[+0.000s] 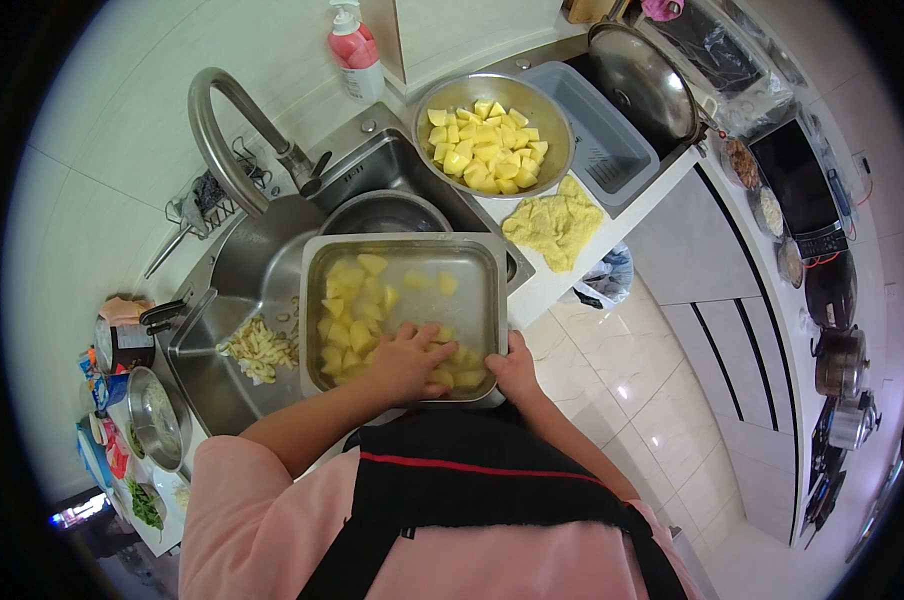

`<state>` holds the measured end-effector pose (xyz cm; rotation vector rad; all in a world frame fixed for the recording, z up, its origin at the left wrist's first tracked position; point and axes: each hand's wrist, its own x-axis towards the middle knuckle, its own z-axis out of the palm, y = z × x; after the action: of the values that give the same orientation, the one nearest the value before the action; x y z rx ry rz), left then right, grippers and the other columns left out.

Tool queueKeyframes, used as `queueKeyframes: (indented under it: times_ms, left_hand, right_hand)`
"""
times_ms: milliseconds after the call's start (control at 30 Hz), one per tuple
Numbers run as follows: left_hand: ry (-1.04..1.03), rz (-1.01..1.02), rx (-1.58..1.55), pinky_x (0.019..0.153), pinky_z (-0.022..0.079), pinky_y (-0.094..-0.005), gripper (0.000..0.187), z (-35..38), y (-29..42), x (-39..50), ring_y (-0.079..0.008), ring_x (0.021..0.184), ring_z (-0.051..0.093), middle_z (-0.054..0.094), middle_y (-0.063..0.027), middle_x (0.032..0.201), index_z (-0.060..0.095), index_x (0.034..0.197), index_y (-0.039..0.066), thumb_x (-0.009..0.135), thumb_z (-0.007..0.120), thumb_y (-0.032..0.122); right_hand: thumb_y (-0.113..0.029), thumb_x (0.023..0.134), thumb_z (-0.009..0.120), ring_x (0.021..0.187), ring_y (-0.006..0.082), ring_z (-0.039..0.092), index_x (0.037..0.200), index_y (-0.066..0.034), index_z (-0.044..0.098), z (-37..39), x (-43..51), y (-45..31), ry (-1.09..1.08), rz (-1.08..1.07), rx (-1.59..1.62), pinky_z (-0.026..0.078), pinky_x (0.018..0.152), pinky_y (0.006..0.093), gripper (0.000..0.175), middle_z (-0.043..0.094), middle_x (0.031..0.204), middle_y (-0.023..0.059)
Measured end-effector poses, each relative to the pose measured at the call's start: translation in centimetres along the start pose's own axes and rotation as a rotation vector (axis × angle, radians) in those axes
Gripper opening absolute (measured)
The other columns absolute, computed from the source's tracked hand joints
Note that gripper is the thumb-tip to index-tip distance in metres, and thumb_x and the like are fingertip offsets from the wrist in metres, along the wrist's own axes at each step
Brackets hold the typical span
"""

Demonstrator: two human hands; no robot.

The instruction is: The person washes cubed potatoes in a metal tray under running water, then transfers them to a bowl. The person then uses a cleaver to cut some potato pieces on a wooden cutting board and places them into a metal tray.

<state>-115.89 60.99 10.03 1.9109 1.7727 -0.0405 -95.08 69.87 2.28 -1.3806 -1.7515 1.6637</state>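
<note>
A rectangular stainless steel pan (497, 259) of cloudy water sits over the front right of the sink, before my body. Peeled potato chunks (343, 341) lie under the water, mostly along the pan's left side and near edge. My left hand (414, 361) reaches in with its fingers spread among the chunks; its fingertips are partly in the water. At the pan's near right corner, my right hand (513, 367) grips the rim. Behind the pan, a round metal bowl (564, 150) holds cut yellow potato chunks.
Potato peelings (261, 351) lie in the left sink basin, below a curved faucet (223, 142). A dark round pan (384, 214) stands behind the steel pan. Right of it are a yellow cloth (557, 225), a grey plastic basin (609, 135) and a lidded wok (643, 82).
</note>
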Motion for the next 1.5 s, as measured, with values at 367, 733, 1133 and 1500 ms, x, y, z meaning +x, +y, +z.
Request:
queueKeyframes:
  times_ms: [367, 733, 1133, 1500]
  left_hand:
    - [0.046, 0.008, -0.084, 0.083, 0.054, -0.0466, 0.057, 1.7, 0.5, 2.9, -0.0367, 0.105, 0.058, 0.051, -0.0157, 0.122, 0.059, 0.122, 0.024, 0.068, 0.077, 0.021]
    - [-0.203, -0.395, -1.222, 0.058, 0.051, -0.0322, 0.034, -2.5, -4.1, 4.7, -0.0164, 0.079, 0.062, 0.060, -0.0027, 0.100, 0.061, 0.113, 0.019, 0.082, 0.074, 0.023]
    - [0.429, -0.299, -1.816, 0.098, 0.048, -0.0455, 0.049, -16.1, -4.3, 19.9, -0.0291, 0.117, 0.055, 0.052, -0.0082, 0.132, 0.042, 0.140, 0.014, 0.097, 0.059, 0.031]
    - [0.216, 0.170, 0.075, 0.103, 0.038, -0.0570, 0.058, -0.4, 1.3, 3.1, -0.0391, 0.130, 0.045, 0.049, -0.0200, 0.138, 0.054, 0.133, 0.017, 0.081, 0.072, 0.034]
  right_hand:
    - [-0.014, 0.072, 0.061, 0.104, 0.0306, 0.057, 0.116, -0.0011, 0.060, 0.3, 0.3, 0.2, 0.005, -0.006, -0.025, 0.047, 0.093, 0.0375, 0.046, 0.057, 0.110, 0.0175]
    - [-0.016, 0.071, 0.062, 0.103, 0.0367, 0.053, 0.118, -0.0061, 0.063, 0.0, -0.1, -1.4, -0.007, -0.015, -0.035, 0.045, 0.095, 0.0417, 0.048, 0.055, 0.105, 0.0193]
    - [-0.013, 0.070, 0.059, 0.102, 0.0364, 0.051, 0.114, -0.0041, 0.064, 0.3, 0.5, -0.7, 0.025, -0.130, 0.006, 0.044, 0.094, 0.0413, 0.045, 0.059, 0.101, 0.0184]
    - [-0.015, 0.073, 0.060, 0.104, 0.0371, 0.056, 0.117, -0.0015, 0.061, -0.4, 0.3, -1.1, -0.024, -0.024, -0.078, 0.046, 0.093, 0.0394, 0.047, 0.056, 0.111, 0.0217]
